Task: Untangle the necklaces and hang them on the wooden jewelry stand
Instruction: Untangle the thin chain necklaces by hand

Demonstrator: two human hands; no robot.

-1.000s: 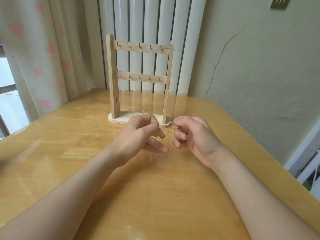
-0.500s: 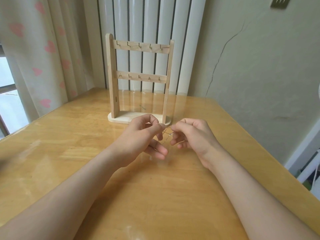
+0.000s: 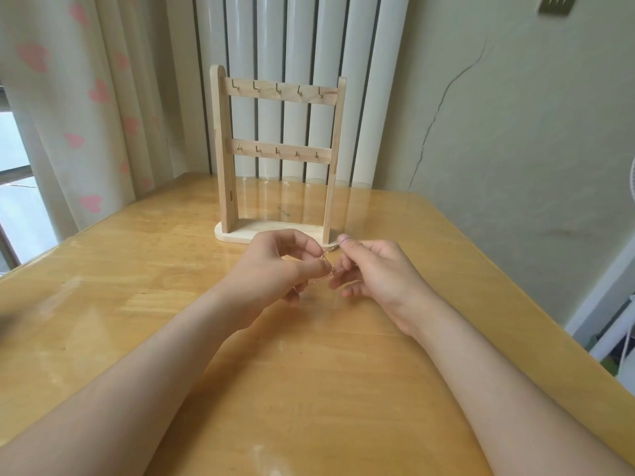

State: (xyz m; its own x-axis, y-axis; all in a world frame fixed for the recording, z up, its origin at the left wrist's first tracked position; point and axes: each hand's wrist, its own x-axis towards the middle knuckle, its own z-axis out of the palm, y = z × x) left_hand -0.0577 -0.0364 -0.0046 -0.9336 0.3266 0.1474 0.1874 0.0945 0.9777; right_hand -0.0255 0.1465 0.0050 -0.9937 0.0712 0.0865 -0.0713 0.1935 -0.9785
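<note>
Just before the pale wooden two-rail jewelry stand (image 3: pixel 276 156), left hand (image 3: pixel 275 269) and right hand (image 3: pixel 374 273) pinch a thin rose-gold chain necklace (image 3: pixel 326 254) stretched between their fingertips.

The pale wooden jewelry stand (image 3: pixel 278 156) looks matt, its hooks brassy metal. Before it, the honey-coloured wooden table (image 3: pixel 137 286) shines glossy. The thin chain (image 3: pixel 328 254) glints metallic.

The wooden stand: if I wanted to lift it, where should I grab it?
Probably the stand's left post, gripped from its outer left side between the two crossbars. That post is bare and upright, while the crossbars carry small hooks pointing forward, and the left hand and right hand, pinching the chain, crowd its front.
</note>
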